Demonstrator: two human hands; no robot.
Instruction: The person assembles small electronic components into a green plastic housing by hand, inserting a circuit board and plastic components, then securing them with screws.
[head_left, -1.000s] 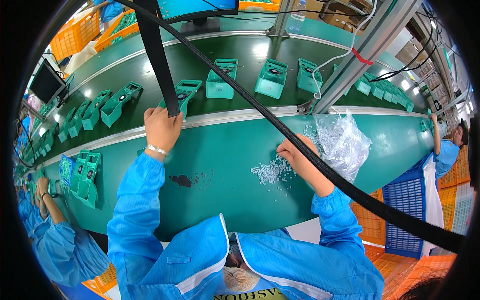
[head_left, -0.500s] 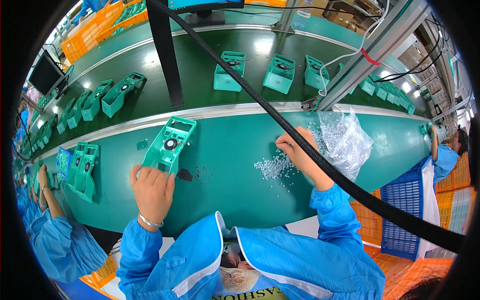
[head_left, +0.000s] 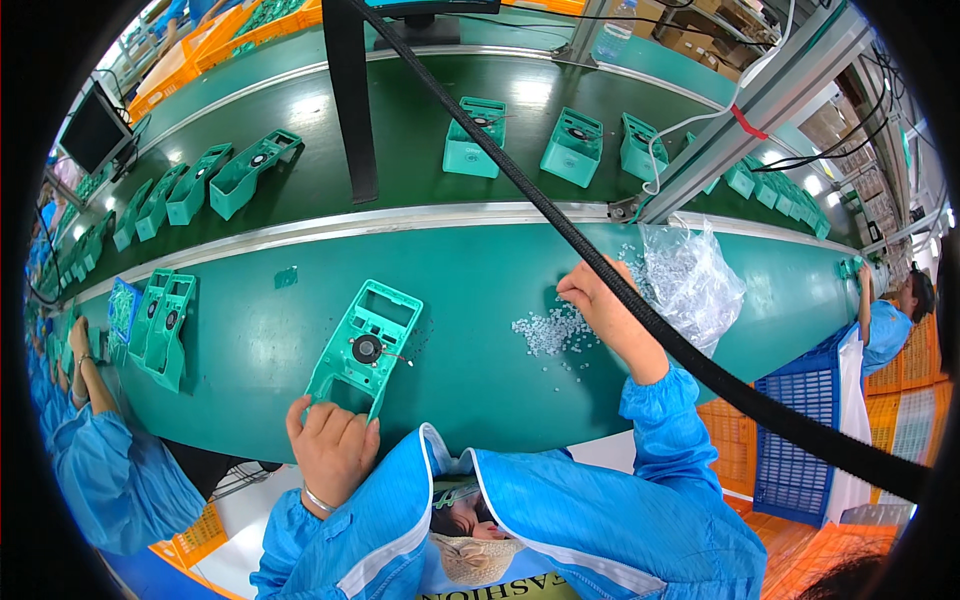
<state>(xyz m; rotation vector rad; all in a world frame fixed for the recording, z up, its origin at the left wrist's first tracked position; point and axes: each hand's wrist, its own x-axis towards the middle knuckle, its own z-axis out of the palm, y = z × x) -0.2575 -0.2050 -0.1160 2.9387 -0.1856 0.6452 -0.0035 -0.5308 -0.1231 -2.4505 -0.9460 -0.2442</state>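
Note:
My left hand [head_left: 335,448] grips the near end of a green plastic housing [head_left: 342,348], fingers curled over its edge. A round black speaker [head_left: 367,349] sits in the housing, with a thin wire sticking out to its right. My right hand [head_left: 612,312] is in a pinch just above a loose pile of small whitish plastic pieces [head_left: 550,334]; whatever is between the fingertips is too small to make out. Behind that hand a clear plastic bag [head_left: 692,285] with more such pieces lies on the green worktop [head_left: 470,400].
Two more housings [head_left: 162,325] and a blue tray [head_left: 122,312] are at the left, near a co-worker's arm [head_left: 90,370]. Several housings [head_left: 572,148] line the dark green belt [head_left: 420,150] beyond the metal rail. A black braided cable [head_left: 690,360] crosses above my right arm.
My left hand has brought the housing nearer to me and a little to the right. My right hand stays pinched above the pile, almost in the same place.

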